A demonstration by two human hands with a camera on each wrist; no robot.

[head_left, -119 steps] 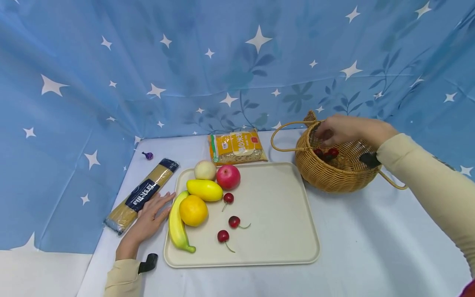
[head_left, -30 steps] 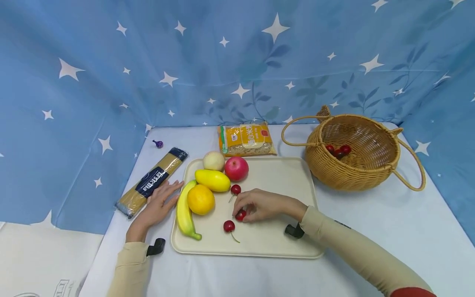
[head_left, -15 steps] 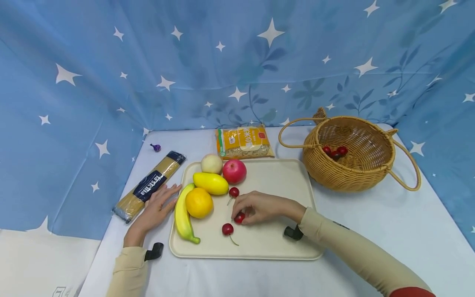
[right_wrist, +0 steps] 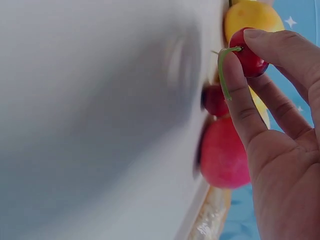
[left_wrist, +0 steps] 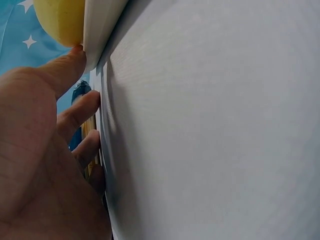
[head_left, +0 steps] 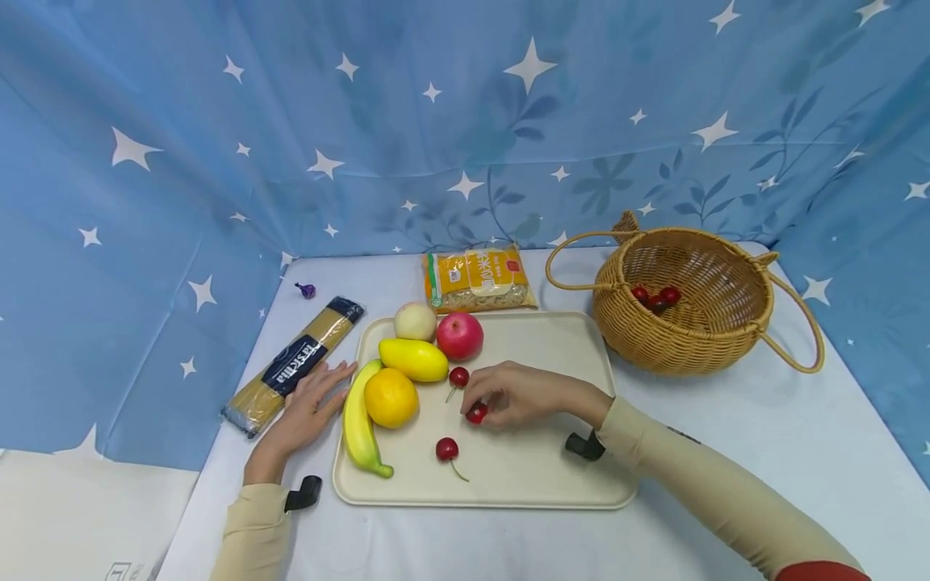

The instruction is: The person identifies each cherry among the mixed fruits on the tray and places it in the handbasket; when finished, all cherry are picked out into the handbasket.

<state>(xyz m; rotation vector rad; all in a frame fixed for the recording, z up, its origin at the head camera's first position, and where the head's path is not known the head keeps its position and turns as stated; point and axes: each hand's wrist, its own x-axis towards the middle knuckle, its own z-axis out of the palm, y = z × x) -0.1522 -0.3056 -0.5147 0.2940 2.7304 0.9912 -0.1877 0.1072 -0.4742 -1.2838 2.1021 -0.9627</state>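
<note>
My right hand (head_left: 517,394) pinches a cherry (head_left: 476,413) between thumb and fingers over the middle of the beige tray (head_left: 538,476). In the right wrist view that cherry (right_wrist: 248,54) shows a green stem curving down along a finger. Two other cherries lie on the tray, one behind the held cherry (head_left: 458,377) and one in front of it (head_left: 446,449). My left hand (head_left: 303,413) rests on the table at the tray's left edge, fingers spread, between the banana (head_left: 358,428) and a pack of spaghetti (head_left: 294,365).
An orange (head_left: 391,399), a yellow mango-like fruit (head_left: 414,359), a pale round fruit (head_left: 415,322) and a pinkish-red fruit (head_left: 460,336) share the tray. A wicker basket (head_left: 664,347) holding several cherries stands back right. Behind the tray lies a yellow food bag (head_left: 479,279); a purple wrapped candy (head_left: 306,290) lies far left.
My right hand has gone from the basket to the tray and taken hold of a cherry there. Since half a second ago it has lifted slightly with it. The left hand stays put.
</note>
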